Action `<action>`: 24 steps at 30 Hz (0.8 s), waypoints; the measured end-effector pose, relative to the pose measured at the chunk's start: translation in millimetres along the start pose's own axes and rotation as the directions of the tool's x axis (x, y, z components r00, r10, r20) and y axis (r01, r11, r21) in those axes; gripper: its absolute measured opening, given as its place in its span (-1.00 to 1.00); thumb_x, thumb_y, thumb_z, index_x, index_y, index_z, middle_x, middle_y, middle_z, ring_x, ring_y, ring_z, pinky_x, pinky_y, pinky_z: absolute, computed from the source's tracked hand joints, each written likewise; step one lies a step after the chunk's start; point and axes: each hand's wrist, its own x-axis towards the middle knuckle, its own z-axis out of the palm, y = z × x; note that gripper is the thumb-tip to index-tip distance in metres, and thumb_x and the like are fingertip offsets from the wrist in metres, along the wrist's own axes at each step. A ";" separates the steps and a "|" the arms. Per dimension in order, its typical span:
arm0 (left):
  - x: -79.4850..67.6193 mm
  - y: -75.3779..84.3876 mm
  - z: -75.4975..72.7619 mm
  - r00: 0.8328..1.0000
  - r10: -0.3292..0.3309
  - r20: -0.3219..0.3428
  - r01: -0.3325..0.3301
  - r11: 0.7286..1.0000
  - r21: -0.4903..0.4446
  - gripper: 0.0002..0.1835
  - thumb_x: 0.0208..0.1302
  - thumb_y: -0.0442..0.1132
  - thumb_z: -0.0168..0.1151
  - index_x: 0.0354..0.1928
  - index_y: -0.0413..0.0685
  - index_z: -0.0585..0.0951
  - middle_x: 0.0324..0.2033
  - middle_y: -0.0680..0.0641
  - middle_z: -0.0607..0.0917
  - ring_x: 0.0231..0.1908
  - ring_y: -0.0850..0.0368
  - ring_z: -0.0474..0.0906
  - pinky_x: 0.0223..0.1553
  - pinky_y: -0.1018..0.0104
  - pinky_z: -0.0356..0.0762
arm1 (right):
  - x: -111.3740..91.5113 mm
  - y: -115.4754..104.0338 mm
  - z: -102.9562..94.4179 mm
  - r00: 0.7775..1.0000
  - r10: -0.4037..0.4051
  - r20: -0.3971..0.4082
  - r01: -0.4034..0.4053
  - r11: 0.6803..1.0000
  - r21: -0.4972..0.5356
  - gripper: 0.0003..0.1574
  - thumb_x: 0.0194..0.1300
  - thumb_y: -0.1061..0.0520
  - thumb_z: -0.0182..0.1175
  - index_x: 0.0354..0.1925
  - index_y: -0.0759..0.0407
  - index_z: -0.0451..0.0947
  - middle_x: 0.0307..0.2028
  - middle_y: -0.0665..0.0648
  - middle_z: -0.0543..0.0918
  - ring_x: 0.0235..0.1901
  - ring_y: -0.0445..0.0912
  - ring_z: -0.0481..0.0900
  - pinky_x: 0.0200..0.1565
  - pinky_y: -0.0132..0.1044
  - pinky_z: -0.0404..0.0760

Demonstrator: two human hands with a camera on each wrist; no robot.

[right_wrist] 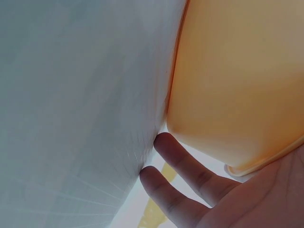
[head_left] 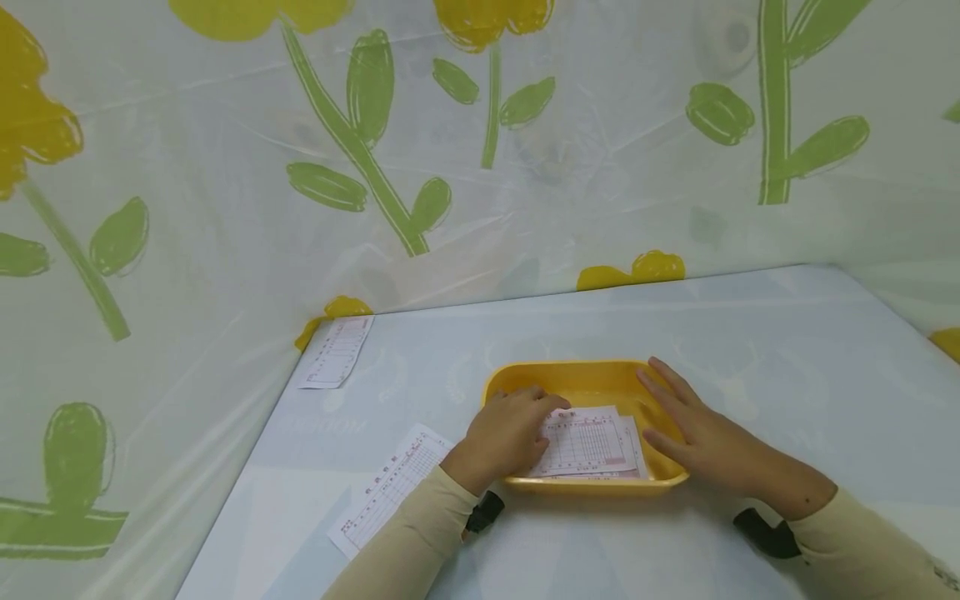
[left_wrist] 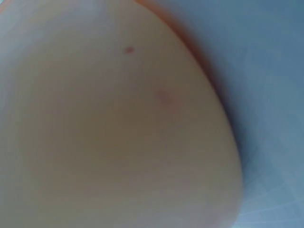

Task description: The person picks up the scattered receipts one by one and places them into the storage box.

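Observation:
A yellow tray stands on the table, with printed paper slips lying overlapped inside it. My left hand reaches over the tray's left side and touches the left edge of the slips; its inner fingers are hidden, so a pinch cannot be made out. At the tray's right side my right hand is spread, fingers straight along the rim. The right wrist view shows two fingertips low beside the tray's outer wall. Blurred skin fills most of the left wrist view.
One printed slip lies left of the tray, partly under the left forearm. Another slip is at the table's far left corner. A flower-patterned curtain hangs behind and to the left of the pale table.

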 end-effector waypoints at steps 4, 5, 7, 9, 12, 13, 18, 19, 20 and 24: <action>-0.2 0.1 0.0 1.000 0.001 0.008 -0.001 1.000 -0.003 -0.46 0.20 -0.12 0.43 0.25 0.28 0.57 0.08 0.09 0.65 0.03 0.16 0.56 0.17 0.16 0.48 | -0.4 -0.5 -0.6 1.000 0.012 0.011 -0.012 1.000 0.018 -0.03 0.49 -0.15 0.06 0.60 0.07 -0.16 0.60 0.22 -0.27 0.45 0.45 0.06 0.19 0.44 0.35; -0.1 0.0 -0.1 1.000 0.003 0.008 -0.003 1.000 -0.003 -0.46 0.20 -0.12 0.43 0.25 0.28 0.57 0.08 0.09 0.65 0.03 0.16 0.56 0.16 0.16 0.48 | -0.4 -0.6 -0.8 1.000 0.013 0.013 -0.014 1.000 0.020 -0.03 0.49 -0.15 0.06 0.61 0.07 -0.16 0.60 0.22 -0.27 0.45 0.46 0.05 0.19 0.44 0.35; -0.2 -0.1 -0.4 1.000 0.006 0.008 -0.006 1.000 -0.003 -0.47 0.21 -0.12 0.42 0.24 0.29 0.57 0.07 0.09 0.64 0.02 0.17 0.56 0.17 0.16 0.47 | -0.4 -0.9 -1.4 1.000 0.018 0.019 -0.018 1.000 0.018 -0.02 0.49 -0.16 0.06 0.61 0.06 -0.17 0.60 0.22 -0.28 0.45 0.45 0.06 0.18 0.44 0.36; 0.1 -0.6 -1.0 1.000 0.024 -0.006 -0.024 1.000 -0.012 -0.50 0.24 -0.14 0.39 0.24 0.30 0.57 0.06 0.11 0.64 0.02 0.17 0.56 0.17 0.15 0.47 | -0.1 -1.2 -2.0 1.000 0.019 0.020 -0.019 1.000 0.012 -0.02 0.49 -0.17 0.05 0.61 0.05 -0.18 0.61 0.21 -0.28 0.45 0.45 0.06 0.18 0.43 0.37; 0.4 -2.7 -2.3 0.997 0.051 -0.053 -0.053 0.998 -0.026 -0.56 0.30 -0.14 0.33 0.22 0.30 0.58 0.05 0.13 0.66 0.04 0.19 0.57 0.17 0.13 0.46 | 1.2 -2.1 -3.5 1.000 0.019 0.021 -0.019 1.000 0.000 -0.02 0.49 -0.18 0.05 0.61 0.04 -0.18 0.60 0.21 -0.27 0.45 0.44 0.07 0.18 0.42 0.38; 0.6 -3.5 -2.7 0.996 0.060 -0.072 -0.063 0.997 -0.038 -0.58 0.32 -0.14 0.30 0.22 0.30 0.59 0.04 0.14 0.67 0.05 0.19 0.58 0.17 0.13 0.46 | 1.4 -2.3 -3.8 0.999 0.021 0.024 -0.021 1.000 -0.003 -0.02 0.49 -0.18 0.05 0.61 0.03 -0.18 0.60 0.22 -0.26 0.45 0.44 0.08 0.17 0.41 0.39; 1.5 -7.1 -4.8 0.987 0.047 -0.156 -0.070 0.988 -0.141 -0.67 0.38 -0.08 0.25 0.17 0.24 0.62 0.03 0.15 0.70 0.04 0.21 0.61 0.16 0.19 0.49 | 1.5 -2.1 -4.2 0.999 0.030 0.042 -0.030 1.000 -0.003 -0.02 0.48 -0.20 0.05 0.61 -0.04 -0.20 0.60 0.23 -0.26 0.43 0.47 0.11 0.09 0.41 0.46; 1.7 -7.8 -5.3 0.985 0.042 -0.169 -0.071 0.983 -0.169 -0.68 0.39 -0.08 0.24 0.15 0.22 0.63 0.03 0.15 0.71 0.04 0.21 0.62 0.15 0.23 0.51 | 1.4 -2.0 -4.0 0.999 0.030 0.044 -0.030 1.000 -0.001 -0.02 0.48 -0.20 0.05 0.61 -0.05 -0.20 0.60 0.23 -0.26 0.42 0.47 0.12 0.08 0.41 0.47; 2.0 -8.8 -5.6 0.982 0.040 -0.184 -0.076 0.978 -0.195 -0.69 0.39 -0.10 0.24 0.14 0.20 0.64 0.03 0.14 0.71 0.03 0.22 0.62 0.14 0.26 0.52 | 1.4 -1.9 -3.8 0.999 0.028 0.043 -0.028 1.000 0.000 -0.02 0.48 -0.20 0.05 0.61 -0.05 -0.20 0.60 0.23 -0.26 0.42 0.48 0.12 0.08 0.41 0.47; -0.2 -12.1 -10.1 0.974 0.041 -0.224 -0.099 0.962 -0.255 -0.73 0.41 -0.14 0.21 0.11 0.15 0.65 0.03 0.14 0.72 -0.01 0.24 0.65 0.06 0.35 0.59 | 1.9 -1.1 -3.7 0.999 0.027 0.040 -0.026 1.000 -0.008 -0.01 0.48 -0.21 0.05 0.61 -0.07 -0.22 0.61 0.20 -0.29 0.43 0.47 0.11 0.08 0.43 0.45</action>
